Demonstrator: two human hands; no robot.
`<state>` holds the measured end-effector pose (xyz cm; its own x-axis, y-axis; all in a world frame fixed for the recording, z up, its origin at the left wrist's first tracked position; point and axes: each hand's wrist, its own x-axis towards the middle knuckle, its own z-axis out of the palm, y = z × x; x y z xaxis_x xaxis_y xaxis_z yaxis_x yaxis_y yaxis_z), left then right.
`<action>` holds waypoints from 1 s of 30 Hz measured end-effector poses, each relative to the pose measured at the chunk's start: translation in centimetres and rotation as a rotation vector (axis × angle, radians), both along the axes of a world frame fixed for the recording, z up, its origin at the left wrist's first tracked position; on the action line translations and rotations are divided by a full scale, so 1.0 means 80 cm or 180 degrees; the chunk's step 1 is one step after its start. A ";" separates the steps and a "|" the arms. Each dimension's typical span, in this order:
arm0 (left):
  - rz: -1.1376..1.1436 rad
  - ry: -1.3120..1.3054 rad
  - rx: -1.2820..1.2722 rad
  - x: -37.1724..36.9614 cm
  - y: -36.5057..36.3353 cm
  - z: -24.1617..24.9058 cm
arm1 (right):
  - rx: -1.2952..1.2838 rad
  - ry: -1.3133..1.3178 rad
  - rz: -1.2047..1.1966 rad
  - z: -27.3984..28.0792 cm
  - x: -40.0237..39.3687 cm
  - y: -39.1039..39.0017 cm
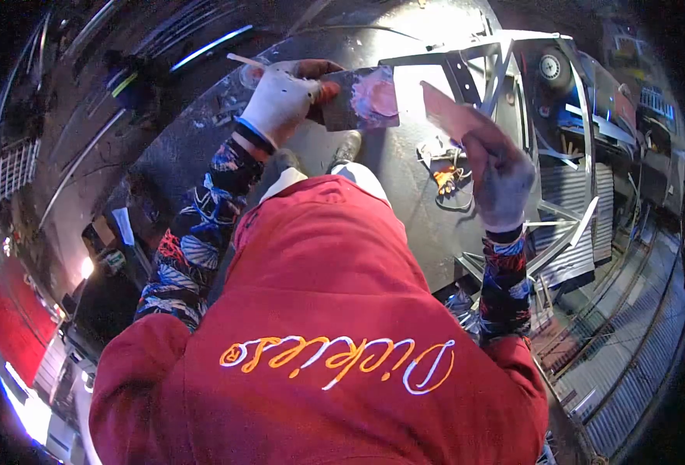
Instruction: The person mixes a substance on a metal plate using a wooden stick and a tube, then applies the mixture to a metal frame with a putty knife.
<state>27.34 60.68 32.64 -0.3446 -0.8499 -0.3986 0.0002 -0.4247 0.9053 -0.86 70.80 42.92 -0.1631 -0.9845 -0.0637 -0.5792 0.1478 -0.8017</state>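
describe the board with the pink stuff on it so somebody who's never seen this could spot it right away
Start at the big red garment filling the bottom, then follow the patterned left sleeve up to the white-gloved left hand. It grips a flat dark board carrying a pink smear; the right hand holds a plain pinkish blade instead.

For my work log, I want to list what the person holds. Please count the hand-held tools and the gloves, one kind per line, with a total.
Flat board with pink paste, in the left hand: 1
Spreader blade, in the right hand: 1
Work gloves, one on each hand: 2
Total: 4
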 end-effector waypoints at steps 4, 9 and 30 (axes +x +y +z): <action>0.0039 0.0192 0.0037 -0.007 0.008 0.016 | 0.0221 -0.0739 -0.0254 -0.008 0.016 -0.010; -0.0276 -0.0429 -0.0698 0.000 0.005 0.008 | 0.0497 0.0438 0.0387 0.008 0.027 -0.030; -0.0209 -0.0006 -0.0206 0.011 0.003 0.017 | -0.1237 0.1537 0.2048 0.003 0.052 -0.060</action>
<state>28.26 60.92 34.03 -0.3997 -0.8495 -0.3444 -0.0275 -0.3645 0.9308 3.29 66.02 43.17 0.5058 -0.8324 0.2263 -0.7437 -0.5537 -0.3745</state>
